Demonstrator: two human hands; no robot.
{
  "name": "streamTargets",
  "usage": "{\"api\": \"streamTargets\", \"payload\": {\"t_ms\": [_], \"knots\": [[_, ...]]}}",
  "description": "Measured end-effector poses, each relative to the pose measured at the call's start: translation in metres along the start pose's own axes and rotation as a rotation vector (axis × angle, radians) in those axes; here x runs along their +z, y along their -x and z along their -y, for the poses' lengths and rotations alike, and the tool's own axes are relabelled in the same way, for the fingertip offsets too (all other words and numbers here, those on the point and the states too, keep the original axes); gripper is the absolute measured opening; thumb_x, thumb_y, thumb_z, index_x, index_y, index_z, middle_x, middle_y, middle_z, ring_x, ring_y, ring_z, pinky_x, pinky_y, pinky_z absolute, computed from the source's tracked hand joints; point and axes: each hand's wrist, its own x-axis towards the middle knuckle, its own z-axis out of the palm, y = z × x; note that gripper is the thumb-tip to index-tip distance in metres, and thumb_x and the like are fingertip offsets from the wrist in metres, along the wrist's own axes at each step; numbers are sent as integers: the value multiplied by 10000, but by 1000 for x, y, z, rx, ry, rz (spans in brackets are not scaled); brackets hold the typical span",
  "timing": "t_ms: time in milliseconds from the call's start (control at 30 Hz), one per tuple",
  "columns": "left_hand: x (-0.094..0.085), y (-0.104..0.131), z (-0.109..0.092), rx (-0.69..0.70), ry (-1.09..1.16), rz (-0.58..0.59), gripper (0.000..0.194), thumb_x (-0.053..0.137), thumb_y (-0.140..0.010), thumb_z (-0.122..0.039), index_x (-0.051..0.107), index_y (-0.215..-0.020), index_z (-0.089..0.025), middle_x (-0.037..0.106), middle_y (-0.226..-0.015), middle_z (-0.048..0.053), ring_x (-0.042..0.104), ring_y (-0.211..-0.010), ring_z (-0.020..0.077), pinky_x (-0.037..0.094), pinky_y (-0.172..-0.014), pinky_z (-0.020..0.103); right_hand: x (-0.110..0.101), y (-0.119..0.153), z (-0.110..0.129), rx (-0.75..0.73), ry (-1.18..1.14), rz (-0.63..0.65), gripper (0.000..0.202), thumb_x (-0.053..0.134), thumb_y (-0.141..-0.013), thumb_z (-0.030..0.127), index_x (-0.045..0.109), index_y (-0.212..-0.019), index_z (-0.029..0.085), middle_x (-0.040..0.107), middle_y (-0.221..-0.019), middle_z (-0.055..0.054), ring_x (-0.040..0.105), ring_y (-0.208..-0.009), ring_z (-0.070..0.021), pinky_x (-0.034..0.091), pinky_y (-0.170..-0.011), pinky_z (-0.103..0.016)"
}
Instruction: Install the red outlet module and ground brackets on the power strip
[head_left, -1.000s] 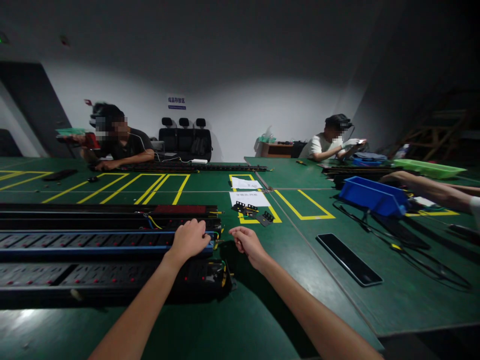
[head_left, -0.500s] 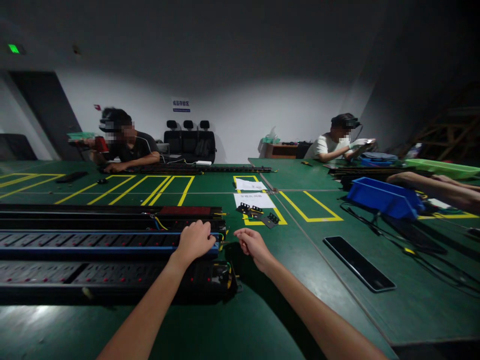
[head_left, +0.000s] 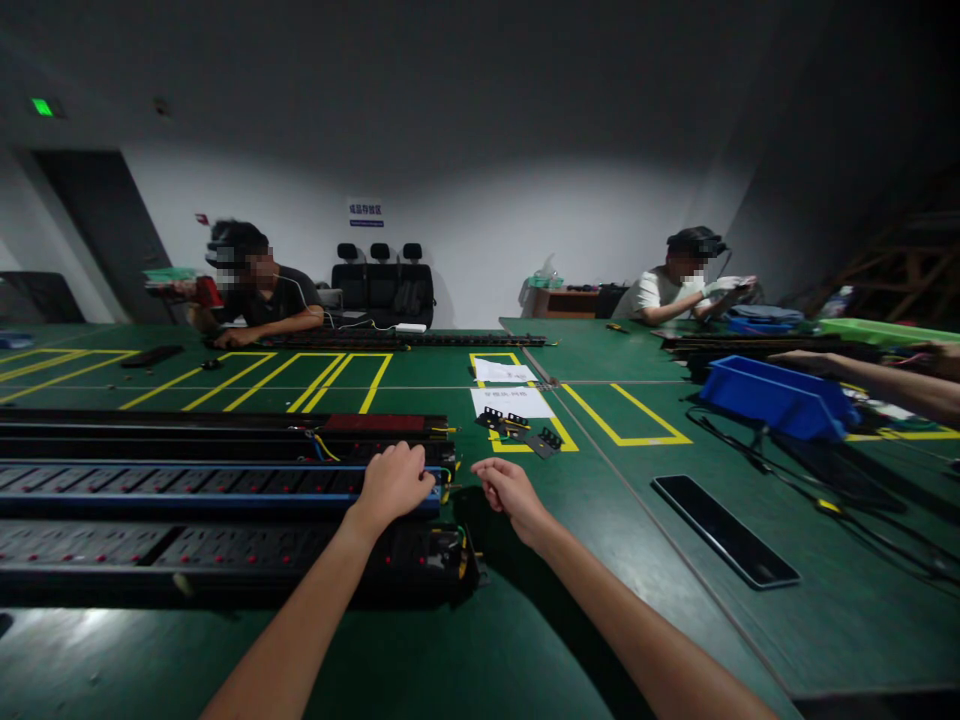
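My left hand [head_left: 397, 480] lies over the right end of a long blue-edged strip [head_left: 187, 482] with dark sockets, its fingers curled round the edge. Just right of that end, my right hand [head_left: 510, 490] is raised with fingers pinched together; whatever is between them is too small to make out. Short yellow and green wires stick out at the strip's end. Nearer to me lies a black strip [head_left: 225, 545] with red dots. Behind the blue-edged one are more dark strips [head_left: 187, 425], one with a red section.
Black brackets [head_left: 525, 432] and white papers [head_left: 510, 402] lie beyond my hands. At the right are a phone [head_left: 724, 530], a blue bin [head_left: 776, 397], black cables and another person's arm [head_left: 885, 380]. Two people sit across the green table [head_left: 600, 620].
The view has shifted slightly, so the scene sits a little further right. My hands keep nearly the same pose. The other person's arm at the right has moved.
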Motion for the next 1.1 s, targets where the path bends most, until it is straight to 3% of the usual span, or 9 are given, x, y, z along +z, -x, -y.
{"api": "streamTargets", "payload": {"t_ms": [1100], "knots": [[1, 6, -2, -36, 55, 8, 162, 557, -861, -314, 646, -942, -207, 679, -1052, 116, 654, -1031, 298, 502, -842, 393, -1, 2, -3, 30, 46, -18, 299, 688, -603, 380, 695, -810, 165, 454, -501, 78, 334, -395, -67, 188, -403, -221]]}}
